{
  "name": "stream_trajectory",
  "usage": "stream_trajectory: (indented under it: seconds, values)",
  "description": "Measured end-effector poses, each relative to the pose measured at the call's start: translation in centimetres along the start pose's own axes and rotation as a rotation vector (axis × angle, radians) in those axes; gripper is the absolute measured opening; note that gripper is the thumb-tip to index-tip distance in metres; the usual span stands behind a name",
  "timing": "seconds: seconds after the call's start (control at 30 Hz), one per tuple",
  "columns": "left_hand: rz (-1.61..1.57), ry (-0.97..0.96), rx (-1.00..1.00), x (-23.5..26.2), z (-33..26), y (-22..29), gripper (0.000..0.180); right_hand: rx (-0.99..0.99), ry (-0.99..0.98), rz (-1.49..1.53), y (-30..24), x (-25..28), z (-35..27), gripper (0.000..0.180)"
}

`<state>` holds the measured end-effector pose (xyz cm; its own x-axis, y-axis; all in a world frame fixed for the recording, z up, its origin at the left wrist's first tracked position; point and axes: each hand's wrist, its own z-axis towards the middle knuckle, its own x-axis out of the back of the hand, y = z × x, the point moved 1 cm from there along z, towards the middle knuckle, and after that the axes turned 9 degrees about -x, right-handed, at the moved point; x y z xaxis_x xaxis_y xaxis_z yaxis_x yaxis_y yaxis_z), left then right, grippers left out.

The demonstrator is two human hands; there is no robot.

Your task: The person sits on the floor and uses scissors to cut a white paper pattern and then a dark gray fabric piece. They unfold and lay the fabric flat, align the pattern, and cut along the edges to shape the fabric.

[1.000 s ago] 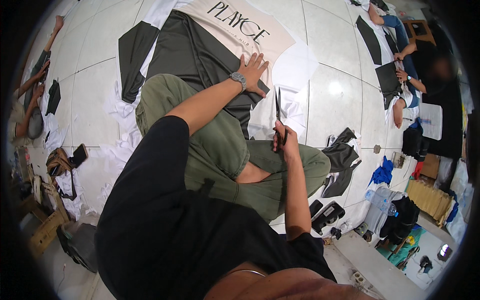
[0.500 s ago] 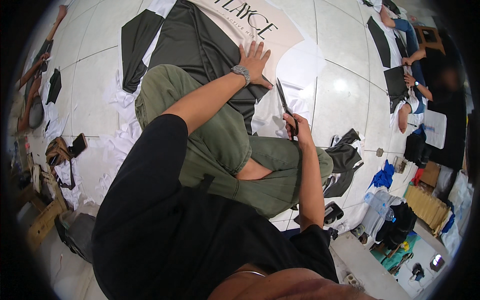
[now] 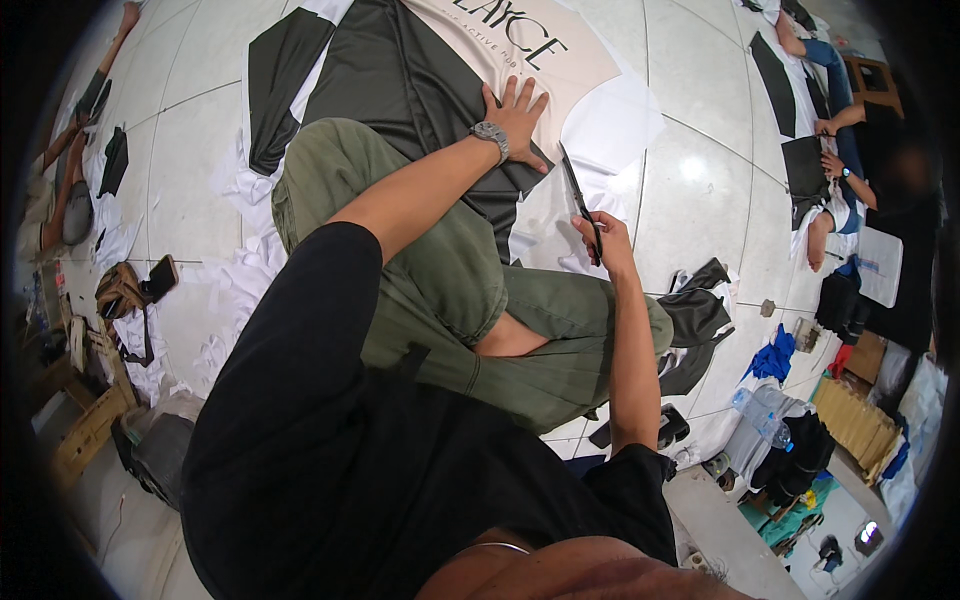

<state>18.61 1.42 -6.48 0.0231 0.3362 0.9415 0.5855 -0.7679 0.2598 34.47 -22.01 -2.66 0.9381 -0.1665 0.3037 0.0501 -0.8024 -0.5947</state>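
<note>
My left hand (image 3: 520,122) lies flat with fingers spread on a printed fabric piece, pressing where its beige panel (image 3: 555,85) meets the dark grey-green panel (image 3: 390,80). In my right hand (image 3: 608,240) is a pair of black-handled scissors (image 3: 577,190), fingers wrapped round the handles. Their blades point away from me, the tips by the curved edge between the beige panel and the white fabric (image 3: 610,125). Whether the blades touch the cloth I cannot tell. A dark sleeve-shaped piece (image 3: 285,85) lies at the left of the printed fabric.
White scraps (image 3: 255,240) lie left of my crossed legs; dark offcuts (image 3: 695,310) lie by my right knee. A brown bag (image 3: 120,290) and a phone (image 3: 160,278) are at left. Other people sit at both sides with cloth. Water bottles (image 3: 765,420) stand at lower right.
The whole view has shifted slightly, so things appear a little up and to the right. My left hand stays flat on the fabric and my right hand keeps the scissors near the same edge.
</note>
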Motion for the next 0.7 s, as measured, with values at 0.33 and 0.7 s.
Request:
stream_trajectory:
  seconds: [0.33, 0.7]
  values:
    - [-0.002, -0.002, 0.003, 0.1, 0.0, 0.0, 0.141, 0.008, 0.070, -0.061, 0.8, -0.4, -0.1, 0.046]
    - [-0.018, -0.009, 0.005, 0.4, -0.1, 0.0, 0.141, -0.016, 0.056, 0.104, 0.7, -1.4, -1.5, 0.045]
